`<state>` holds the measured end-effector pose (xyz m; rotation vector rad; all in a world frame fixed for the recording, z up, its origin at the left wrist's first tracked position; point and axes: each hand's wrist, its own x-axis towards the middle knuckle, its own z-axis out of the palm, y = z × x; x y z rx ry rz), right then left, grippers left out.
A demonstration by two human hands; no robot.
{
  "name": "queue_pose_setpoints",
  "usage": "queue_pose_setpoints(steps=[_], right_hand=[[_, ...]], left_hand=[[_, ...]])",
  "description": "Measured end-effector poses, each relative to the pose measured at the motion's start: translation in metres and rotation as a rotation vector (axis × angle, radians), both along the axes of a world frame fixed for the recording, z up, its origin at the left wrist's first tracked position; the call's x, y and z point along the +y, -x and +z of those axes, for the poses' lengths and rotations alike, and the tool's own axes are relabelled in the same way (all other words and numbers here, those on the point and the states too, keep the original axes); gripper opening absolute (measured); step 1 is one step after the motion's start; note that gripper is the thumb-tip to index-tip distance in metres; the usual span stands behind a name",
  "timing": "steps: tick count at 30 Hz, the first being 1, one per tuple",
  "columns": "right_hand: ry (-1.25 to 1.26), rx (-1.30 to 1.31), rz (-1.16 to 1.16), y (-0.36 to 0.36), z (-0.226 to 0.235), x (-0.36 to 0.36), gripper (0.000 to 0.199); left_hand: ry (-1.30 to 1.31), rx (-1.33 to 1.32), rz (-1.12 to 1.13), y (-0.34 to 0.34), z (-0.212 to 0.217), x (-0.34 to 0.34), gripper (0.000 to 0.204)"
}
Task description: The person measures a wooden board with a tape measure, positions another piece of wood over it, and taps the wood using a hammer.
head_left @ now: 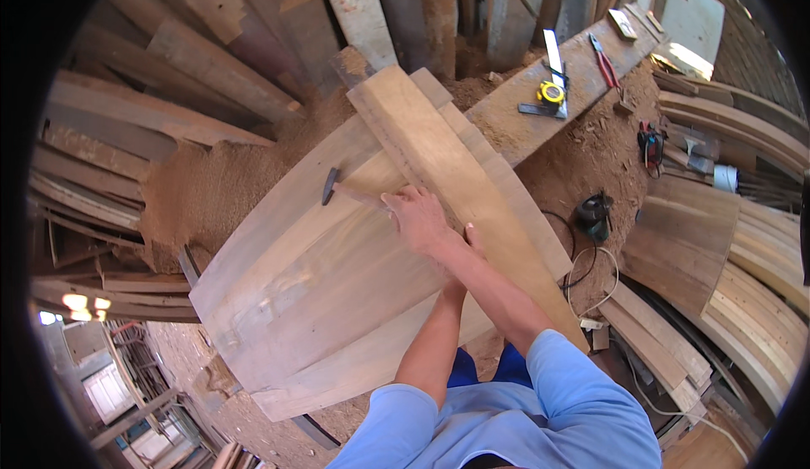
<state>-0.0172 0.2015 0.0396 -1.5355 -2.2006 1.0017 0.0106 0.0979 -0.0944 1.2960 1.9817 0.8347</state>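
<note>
My right hand (419, 223) is wrapped round the wooden handle of a hammer (359, 195). Its dark head points left, above a wide pale wooden panel (304, 300) with visible joint lines. My right forearm crosses over my left arm. Only a small part of my left hand (474, 239) shows, by the inner edge of a thick plank (456, 161). The right wrist covers most of that hand, so what its fingers do is hidden. The plank lies lengthwise along the right side of the panel.
A dusty beam (515, 119) at the back right bears a square (555, 64), a yellow tape measure (550, 92) and red-handled pliers (604, 61). A dark power tool (593, 216) with cords lies right of the panel. Sawdust (202, 191) is heaped at left; stacked boards (666, 334) surround me.
</note>
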Motion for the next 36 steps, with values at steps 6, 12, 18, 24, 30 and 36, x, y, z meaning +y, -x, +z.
queue_pose_setpoints(steps=[6,12,18,24,30,36], right_hand=[[-0.295,-0.027,-0.476,-0.13,-0.014,-0.039,0.043],[-0.029,-0.24,-0.776,-0.222,-0.007,-0.079,0.046],[0.532,-0.054,-0.613,-0.251,-0.01,-0.072,0.056],[0.473,0.009,-0.556,-0.252,-0.009,-0.069,0.051],[0.391,0.152,-0.44,-0.28,-0.043,-0.08,0.047],[0.392,0.109,-0.515,-0.319,-0.039,-0.13,0.048]], left_hand=[[0.029,0.588,-0.135,0.004,0.077,0.019,0.096],[0.073,0.597,-0.075,0.009,0.08,0.017,0.097],[0.088,0.649,-0.087,0.008,0.076,0.014,0.098],[0.189,0.656,-0.122,0.017,0.082,0.022,0.098],[0.179,0.665,-0.117,0.013,0.072,0.025,0.1],[0.143,0.66,-0.122,0.017,0.069,0.02,0.1]])
